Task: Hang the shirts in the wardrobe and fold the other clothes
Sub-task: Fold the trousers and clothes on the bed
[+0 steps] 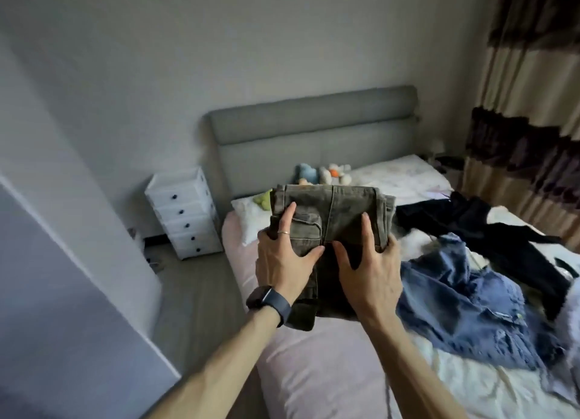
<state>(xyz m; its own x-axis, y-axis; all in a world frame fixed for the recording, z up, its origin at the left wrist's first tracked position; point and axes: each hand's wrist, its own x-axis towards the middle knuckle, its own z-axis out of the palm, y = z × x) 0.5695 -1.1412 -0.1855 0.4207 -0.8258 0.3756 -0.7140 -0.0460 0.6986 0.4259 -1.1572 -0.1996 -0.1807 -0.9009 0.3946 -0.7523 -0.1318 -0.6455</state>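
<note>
The grey trousers (345,208), folded into a compact bundle, are gripped at both sides. The fingers (290,216) of the left hand (282,261) and of the right hand (370,268) are curled round its edges. The bundle is held over the bed (314,371), near a blue denim garment (464,305) and black clothes (470,224) that are not yet folded. The folding of this piece seems almost done. Next, the bundle should be laid down flat so that its layers are kept together.

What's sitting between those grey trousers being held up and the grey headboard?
In the head view, a cluster of soft toys lies on the bed near a white pillow, between the grey trousers and the headboard.
</note>
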